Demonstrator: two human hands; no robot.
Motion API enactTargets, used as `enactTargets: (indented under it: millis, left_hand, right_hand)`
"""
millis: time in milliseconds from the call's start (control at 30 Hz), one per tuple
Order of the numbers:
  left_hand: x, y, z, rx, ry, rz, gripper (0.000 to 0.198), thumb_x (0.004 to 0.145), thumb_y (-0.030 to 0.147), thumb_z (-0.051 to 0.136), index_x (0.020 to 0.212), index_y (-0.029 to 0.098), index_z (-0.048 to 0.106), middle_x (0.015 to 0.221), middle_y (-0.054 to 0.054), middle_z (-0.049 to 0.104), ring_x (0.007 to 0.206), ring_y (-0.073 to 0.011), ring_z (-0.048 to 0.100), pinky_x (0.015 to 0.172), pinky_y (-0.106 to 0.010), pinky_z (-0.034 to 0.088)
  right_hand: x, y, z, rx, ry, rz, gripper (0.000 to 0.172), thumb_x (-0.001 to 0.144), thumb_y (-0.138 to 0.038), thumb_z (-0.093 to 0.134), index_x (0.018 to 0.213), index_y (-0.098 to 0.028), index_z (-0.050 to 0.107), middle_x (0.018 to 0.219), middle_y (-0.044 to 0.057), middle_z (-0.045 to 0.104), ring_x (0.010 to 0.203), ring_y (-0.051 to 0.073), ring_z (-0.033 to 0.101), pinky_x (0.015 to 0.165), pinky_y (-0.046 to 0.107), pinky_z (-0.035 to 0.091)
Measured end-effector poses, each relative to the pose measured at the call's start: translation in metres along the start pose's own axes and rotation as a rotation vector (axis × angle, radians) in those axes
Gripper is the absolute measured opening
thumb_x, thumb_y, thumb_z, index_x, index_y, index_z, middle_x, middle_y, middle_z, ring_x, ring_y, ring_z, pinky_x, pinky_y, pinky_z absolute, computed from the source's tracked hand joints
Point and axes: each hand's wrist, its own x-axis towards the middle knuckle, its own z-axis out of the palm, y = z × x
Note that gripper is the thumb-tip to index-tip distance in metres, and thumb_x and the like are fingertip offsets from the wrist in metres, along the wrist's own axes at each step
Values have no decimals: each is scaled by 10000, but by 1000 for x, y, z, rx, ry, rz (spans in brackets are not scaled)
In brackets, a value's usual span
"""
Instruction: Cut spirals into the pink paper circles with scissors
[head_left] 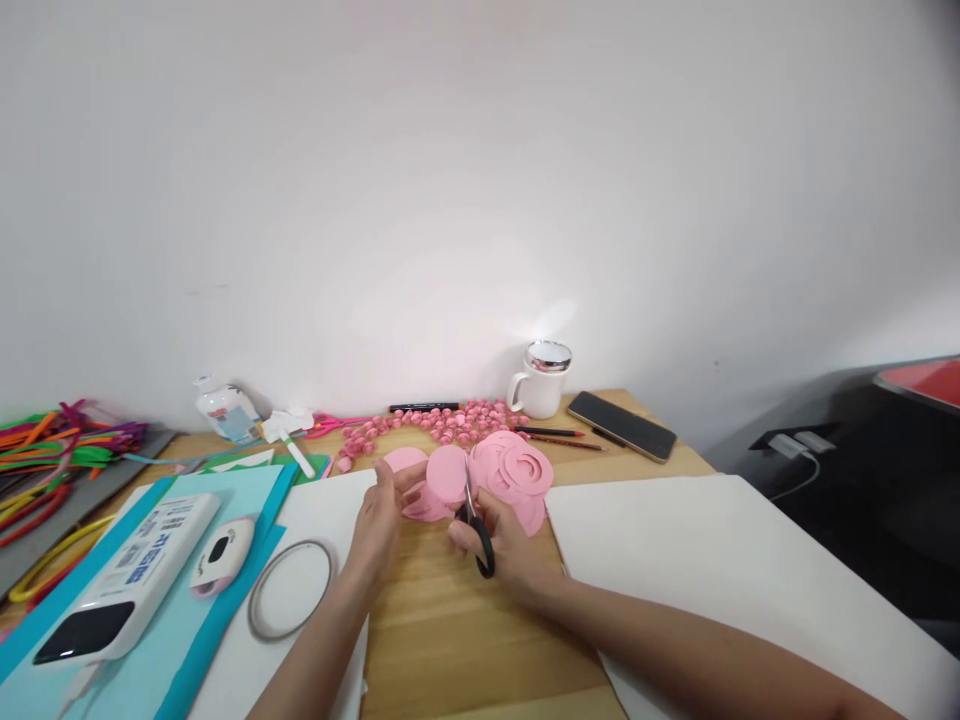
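Now: scissors (471,510) at the edge of a pink paper circle (447,474)

Behind everything, a plain pale wall (420,180); below it, a wooden surface (450,640) with visible grain. Along the back, from left to right: a jumble of bright strips (67,455), a white bottle (227,410) near the wall, a spread of small pink curls (469,422) with a black marker (424,407) just behind, a white mug (544,388) with a shiny rim, and a dark-screened phone (622,425) lying near the right corner. In front of the mug, pencils (559,442). To the left, blue sheets (259,490) bearing a long white device (142,570) and a smaller rounded one. Just beside these, a thin ring on white paper (337,500). To the right, a large white sheet (675,550). Beyond the right side, a white plug (795,447) against something dark.

Both forearms angled inward from below. Right grip (499,535): closed around the black handles of the scissors, with the blades pointing away toward the wall, at the right side of the pink paper circle. Left grip (384,510): fingers stretched inward, thumb apart, fingertips at the circle's left edge; cannot tell whether pinching or merely touching. Pink paper circle between both, just beside loose pink spirals (521,468).
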Motion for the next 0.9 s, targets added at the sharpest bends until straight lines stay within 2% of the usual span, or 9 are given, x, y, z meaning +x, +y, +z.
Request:
enactTargets:
  millis: [100, 233, 300, 400, 467, 533, 633, 733, 900]
  left_hand:
    - [1, -1, 0, -49, -57, -11, 628, 812, 633, 285, 933, 173, 695, 1085, -126, 656, 1031, -248, 573, 884, -358, 423]
    - [1, 0, -1, 153, 22, 97, 348, 669, 491, 638, 776, 163, 685, 1042, -95, 647, 999, -247, 562, 839, -308, 422]
    - [-2, 1, 0, 256, 96, 165, 260, 605, 410, 709, 627, 160, 641, 966, -72, 632, 934, -223, 562, 760, -266, 427]
    - [-9, 5, 3, 302, 126, 217, 284, 620, 382, 695, 512, 168, 542, 717, -8, 585, 719, -153, 546, 623, -222, 410]
    - [-14, 9, 5, 285, 89, 136, 313, 657, 396, 661, 502, 175, 503, 527, 40, 495, 537, -113, 480, 531, -212, 388]
    - [-17, 13, 7, 253, 46, 71, 325, 688, 405, 632, 498, 182, 493, 469, 51, 455, 496, -111, 466, 522, -216, 400]
    - [-18, 15, 7, 239, 13, 125, 335, 701, 380, 630, 462, 178, 512, 660, -14, 585, 744, -166, 573, 707, -247, 442]
    - [-15, 12, 5, 206, 54, 150, 295, 682, 374, 648, 482, 173, 568, 1008, -81, 611, 1060, -230, 514, 819, -262, 427]
    - [-14, 6, 3, 139, 43, 130, 286, 686, 402, 644, 531, 168, 592, 1122, -97, 576, 1123, -239, 487, 869, -281, 419]
  right_hand:
    - [0, -1, 0, 24, -15, 25, 283, 698, -378, 659, 732, -194, 446, 552, -56, 457, 502, 98, 400, 470, 225, 303]
    - [0, -1, 0, 49, -36, 52, 299, 687, -366, 672, 715, -197, 426, 557, -67, 417, 497, 85, 357, 463, 216, 265]
    - [1, 0, 0, 45, -40, 48, 306, 676, -364, 683, 711, -196, 429, 574, -65, 411, 506, 83, 338, 463, 214, 255]
    - [1, 0, 0, 64, -38, 39, 329, 655, -390, 698, 737, -195, 447, 593, -62, 408, 513, 86, 333, 464, 216, 254]
    - [1, 0, 1, 102, -41, 42, 374, 635, -409, 713, 802, -203, 450, 608, -58, 426, 527, 97, 360, 477, 220, 272]
    - [2, -1, 0, 138, -43, 39, 441, 617, -414, 728, 883, -214, 439, 630, -53, 451, 557, 112, 397, 502, 226, 297]
    - [2, 0, -1, 139, -52, 32, 472, 611, -398, 742, 919, -216, 433, 663, -43, 470, 599, 124, 421, 533, 230, 315]
    - [1, 1, -2, 113, -67, 48, 435, 614, -384, 746, 870, -212, 440, 684, -33, 479, 618, 128, 425, 544, 232, 319]
    - [1, 0, -2, 132, -96, 50, 412, 620, -398, 738, 804, -208, 422, 676, -33, 473, 605, 120, 401, 535, 233, 306]
